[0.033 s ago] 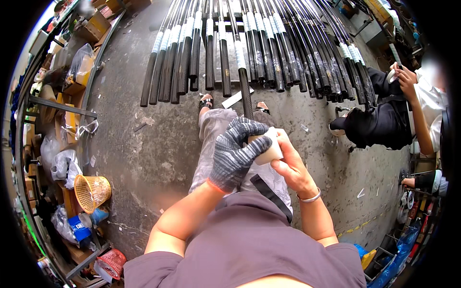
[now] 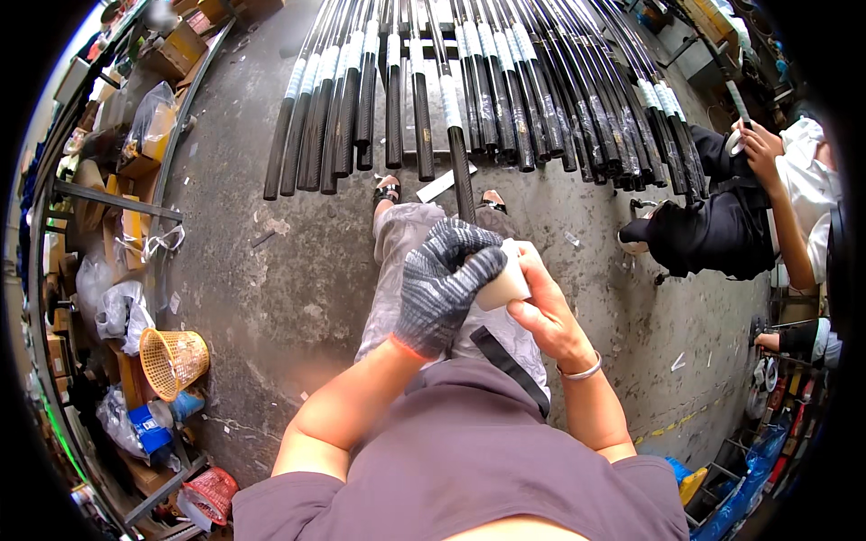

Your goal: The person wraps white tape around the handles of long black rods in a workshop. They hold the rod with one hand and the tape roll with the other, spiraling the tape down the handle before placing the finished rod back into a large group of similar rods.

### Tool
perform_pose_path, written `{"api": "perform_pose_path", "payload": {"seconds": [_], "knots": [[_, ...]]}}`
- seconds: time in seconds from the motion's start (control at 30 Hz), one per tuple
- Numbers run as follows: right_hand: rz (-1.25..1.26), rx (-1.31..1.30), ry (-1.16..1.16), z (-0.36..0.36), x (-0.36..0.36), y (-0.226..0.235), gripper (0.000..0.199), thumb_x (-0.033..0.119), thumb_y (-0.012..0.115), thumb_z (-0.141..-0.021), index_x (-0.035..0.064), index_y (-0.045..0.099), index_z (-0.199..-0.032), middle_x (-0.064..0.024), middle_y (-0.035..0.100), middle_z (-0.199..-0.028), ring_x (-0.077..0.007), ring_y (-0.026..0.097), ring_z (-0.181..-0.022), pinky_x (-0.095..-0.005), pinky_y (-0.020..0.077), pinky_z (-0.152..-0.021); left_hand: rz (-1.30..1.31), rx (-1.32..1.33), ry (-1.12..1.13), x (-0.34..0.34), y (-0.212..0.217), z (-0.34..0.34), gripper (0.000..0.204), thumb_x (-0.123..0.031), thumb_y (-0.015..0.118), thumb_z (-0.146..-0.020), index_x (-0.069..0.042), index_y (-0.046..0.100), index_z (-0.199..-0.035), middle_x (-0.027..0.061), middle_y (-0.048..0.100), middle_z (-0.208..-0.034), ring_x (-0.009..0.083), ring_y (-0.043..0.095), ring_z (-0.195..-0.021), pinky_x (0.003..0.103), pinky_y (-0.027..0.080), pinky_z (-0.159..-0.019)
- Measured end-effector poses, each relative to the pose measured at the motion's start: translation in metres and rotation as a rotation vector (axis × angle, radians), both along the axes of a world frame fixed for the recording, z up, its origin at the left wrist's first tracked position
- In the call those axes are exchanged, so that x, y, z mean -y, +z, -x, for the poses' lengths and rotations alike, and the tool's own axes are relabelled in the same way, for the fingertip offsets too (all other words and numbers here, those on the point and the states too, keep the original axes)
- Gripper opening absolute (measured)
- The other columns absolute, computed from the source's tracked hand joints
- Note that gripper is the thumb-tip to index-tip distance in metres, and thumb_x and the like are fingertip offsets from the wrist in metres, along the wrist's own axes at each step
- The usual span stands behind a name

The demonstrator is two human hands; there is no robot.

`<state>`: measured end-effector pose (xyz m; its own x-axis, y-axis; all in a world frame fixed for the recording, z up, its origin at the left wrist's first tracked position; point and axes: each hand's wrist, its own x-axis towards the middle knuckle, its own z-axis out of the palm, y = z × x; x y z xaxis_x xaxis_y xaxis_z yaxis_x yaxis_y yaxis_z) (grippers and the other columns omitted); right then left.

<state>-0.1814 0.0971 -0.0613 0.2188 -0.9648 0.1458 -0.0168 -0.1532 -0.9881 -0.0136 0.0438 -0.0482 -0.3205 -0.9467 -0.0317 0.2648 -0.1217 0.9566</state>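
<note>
My left hand (image 2: 442, 284), in a grey-and-black knitted glove, is closed with its fingers curled and its thumb against a white roll (image 2: 503, 287) that looks like tape. Bare, with a bracelet at the wrist, my right hand (image 2: 552, 316) grips the same roll from the right, thumb in front. Just beyond the glove, a black pole (image 2: 462, 176) with a pale wrapped band points toward me. Its near end passes behind the gloved fingers, so contact there is hidden. Further poles (image 2: 347, 122) lie side by side, each a dark tube with a whitish band.
At right a co-worker in a white top and black trousers (image 2: 708, 230) holds another pole (image 2: 738, 104). Shelving with boxes and bags lines the left, beside a yellow basket (image 2: 173, 363) and a red basket (image 2: 210, 496). A white strip (image 2: 445, 185) lies on the floor (image 2: 271, 298).
My left thumb and fingers have shifted slightly against the white roll. The co-worker's pole has moved a little. My right hand stays in place.
</note>
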Motion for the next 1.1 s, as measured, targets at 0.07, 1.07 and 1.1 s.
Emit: {"api": "perform_pose_path", "payload": {"seconds": [0.07,1.07,1.1], "knots": [[-0.022,0.003,-0.016,-0.003,0.0,-0.001,0.049,0.031,0.061,-0.089,-0.0025,0.05,-0.123,-0.0152,0.044,-0.126,-0.0274,0.042,-0.12,-0.037,0.0293,-0.107,-0.056,-0.013,0.038,0.005,-0.009,0.004,0.011,-0.008,0.067,-0.088,-0.001,0.068,-0.097,0.0037,0.065,-0.09,0.0112,0.06,-0.085,0.026,0.049,-0.078],[0.109,-0.233,-0.058,-0.002,0.011,0.012,0.032,0.007,0.058,-0.07,-0.003,0.051,-0.1,-0.0177,0.049,-0.111,-0.0293,0.05,-0.1,-0.0338,0.0424,-0.092,0.168,0.049,0.07,-0.006,-0.011,-0.006,0.019,0.002,0.066,-0.086,0.001,0.066,-0.104,0.0072,0.062,-0.09,0.017,0.059,-0.087,0.03,0.048,-0.08],[0.112,-0.262,-0.068,-0.003,0.011,0.013,0.032,0.007,0.058,-0.07,-0.003,0.051,-0.1,-0.0181,0.049,-0.111,-0.0301,0.051,-0.099,-0.0343,0.0432,-0.091,0.172,0.067,0.099,-0.006,-0.012,-0.003,0.014,0.002,0.065,-0.086,0.001,0.066,-0.101,0.0063,0.063,-0.09,0.0158,0.059,-0.086,0.029,0.048,-0.08]]}}
